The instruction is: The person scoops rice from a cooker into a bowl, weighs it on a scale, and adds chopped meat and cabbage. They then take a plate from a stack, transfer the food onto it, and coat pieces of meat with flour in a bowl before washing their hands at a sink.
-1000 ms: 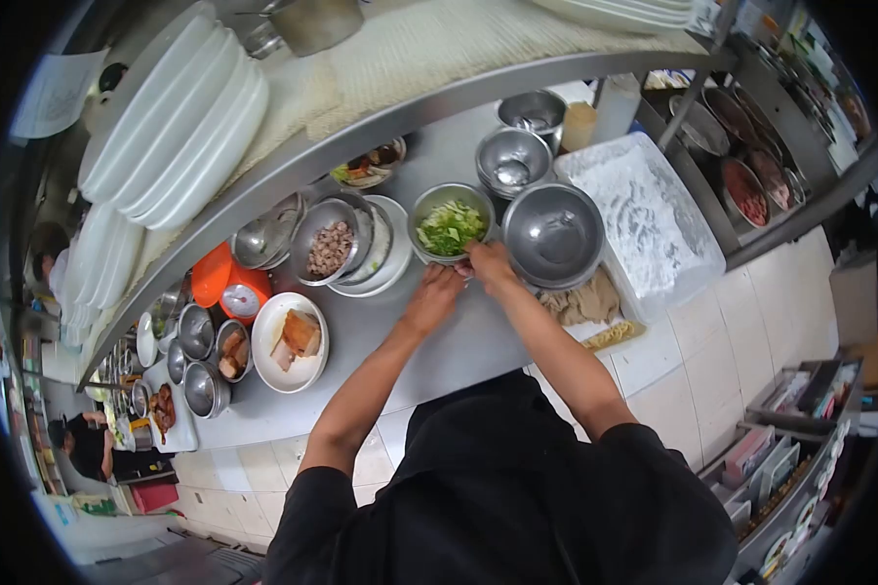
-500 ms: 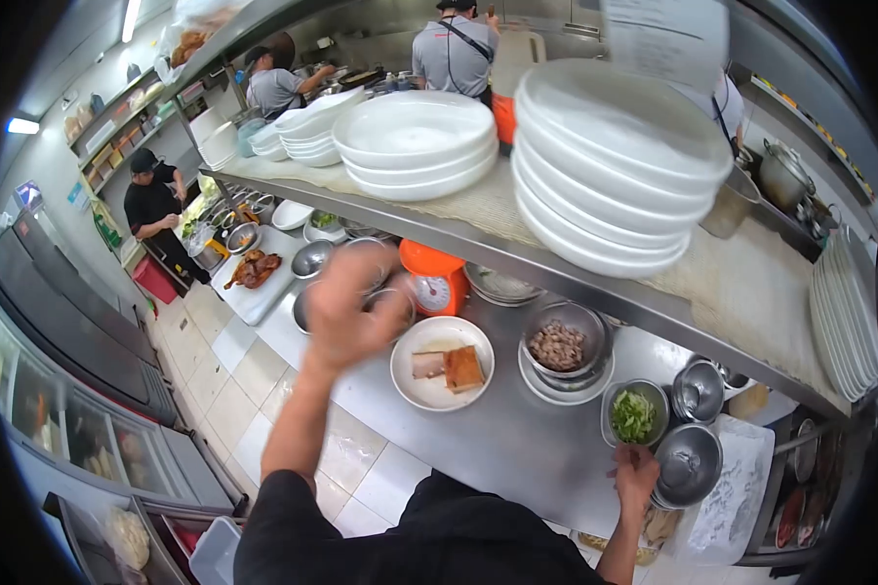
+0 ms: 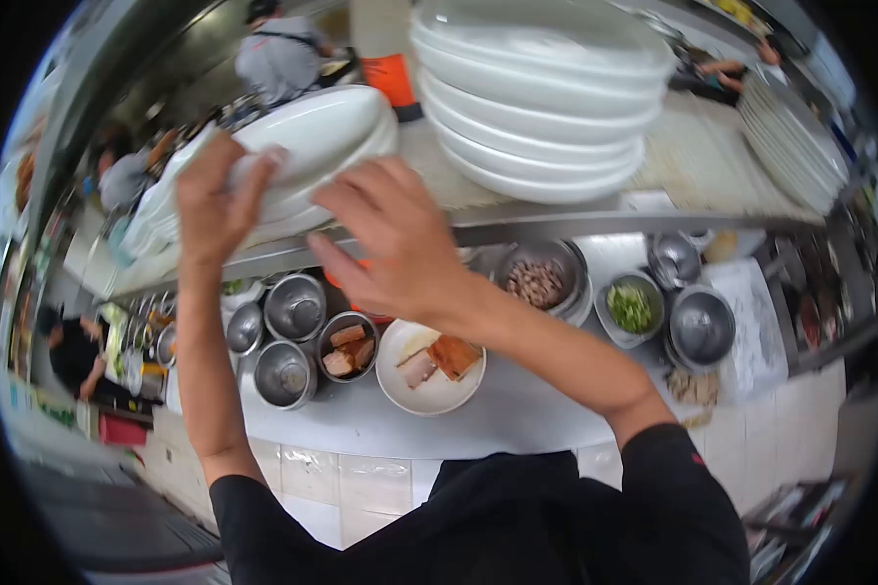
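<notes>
Fingers (image 3: pixel 351 211) spread on right hand (image 3: pixel 400 249) near plates (image 3: pixel 312 127); left hand (image 3: pixel 210 210) curled, hold too blurred to tell.

Legible text, brands, labels, numbers or signs: none are showing readably.

Entry 1. Right sleeve (image 3: pixel 658 478), black: bearing a small red mark (image 3: pixel 696 457) near the cuff; the mark is showing too small and blurred for reading, so whether it is forming letters or a logo cannot be told.

Entry 2. Items (image 3: pixel 785 517) at the lower right edge: blurring together in reddish, pale and dark patches; any lettering on them is falling below legibility.
</notes>
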### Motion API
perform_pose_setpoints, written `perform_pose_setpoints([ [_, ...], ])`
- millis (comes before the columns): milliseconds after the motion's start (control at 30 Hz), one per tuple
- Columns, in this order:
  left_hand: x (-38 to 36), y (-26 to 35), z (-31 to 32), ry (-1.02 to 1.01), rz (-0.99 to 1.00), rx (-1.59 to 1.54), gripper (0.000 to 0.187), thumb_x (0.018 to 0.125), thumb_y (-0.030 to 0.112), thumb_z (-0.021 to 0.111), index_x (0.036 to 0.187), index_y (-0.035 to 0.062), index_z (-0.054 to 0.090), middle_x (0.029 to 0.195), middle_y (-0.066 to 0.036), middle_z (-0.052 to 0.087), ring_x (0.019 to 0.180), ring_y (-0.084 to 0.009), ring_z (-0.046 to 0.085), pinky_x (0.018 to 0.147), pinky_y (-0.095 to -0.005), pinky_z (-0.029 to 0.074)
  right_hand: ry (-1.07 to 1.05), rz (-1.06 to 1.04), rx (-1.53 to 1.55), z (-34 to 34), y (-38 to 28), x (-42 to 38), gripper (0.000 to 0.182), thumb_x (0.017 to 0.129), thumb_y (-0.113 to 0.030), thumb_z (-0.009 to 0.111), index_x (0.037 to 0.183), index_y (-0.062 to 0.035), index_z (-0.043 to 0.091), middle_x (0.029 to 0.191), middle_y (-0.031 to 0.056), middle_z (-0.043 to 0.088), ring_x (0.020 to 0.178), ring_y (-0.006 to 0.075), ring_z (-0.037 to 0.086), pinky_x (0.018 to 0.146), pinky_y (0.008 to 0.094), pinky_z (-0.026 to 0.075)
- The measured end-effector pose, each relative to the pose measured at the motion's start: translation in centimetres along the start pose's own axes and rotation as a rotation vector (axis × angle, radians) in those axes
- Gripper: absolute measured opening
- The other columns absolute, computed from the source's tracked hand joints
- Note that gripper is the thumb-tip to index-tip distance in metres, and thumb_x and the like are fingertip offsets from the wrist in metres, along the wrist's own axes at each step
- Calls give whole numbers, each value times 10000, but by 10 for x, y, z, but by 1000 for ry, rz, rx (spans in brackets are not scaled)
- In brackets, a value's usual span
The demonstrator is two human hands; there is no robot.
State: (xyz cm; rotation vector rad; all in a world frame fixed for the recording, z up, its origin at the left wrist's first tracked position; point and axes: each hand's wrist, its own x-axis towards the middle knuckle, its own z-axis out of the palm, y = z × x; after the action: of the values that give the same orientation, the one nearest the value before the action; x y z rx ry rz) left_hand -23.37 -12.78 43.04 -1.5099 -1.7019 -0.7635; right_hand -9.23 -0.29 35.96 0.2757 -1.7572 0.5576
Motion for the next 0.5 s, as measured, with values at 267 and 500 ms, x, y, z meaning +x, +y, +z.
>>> perform_pose_setpoints([
  [267, -14, -67, -78, 494, 61, 191, 149, 787, 125, 672, 863, -4, 680, 677, -71, 639, 572, -111, 560, 527, -239, 450, -377, -109, -221, 44, 36, 22, 311, 574, -311, 727, 774, -105, 607, 789, 57, 580, 824, 243, 543, 702, 384, 374],
  [500, -136, -10, -270, 437, 56, 212, 239, 714, 153, 703, 828, -44, 632, 693, -92, 631, 586, -154, 588, 561, -268, 494, -141, -189, -171, 50, 34, 51, 250, 430, -297, 695, 631, -169, 618, 652, 34, 606, 695, 229, 615, 546, 406, 414],
])
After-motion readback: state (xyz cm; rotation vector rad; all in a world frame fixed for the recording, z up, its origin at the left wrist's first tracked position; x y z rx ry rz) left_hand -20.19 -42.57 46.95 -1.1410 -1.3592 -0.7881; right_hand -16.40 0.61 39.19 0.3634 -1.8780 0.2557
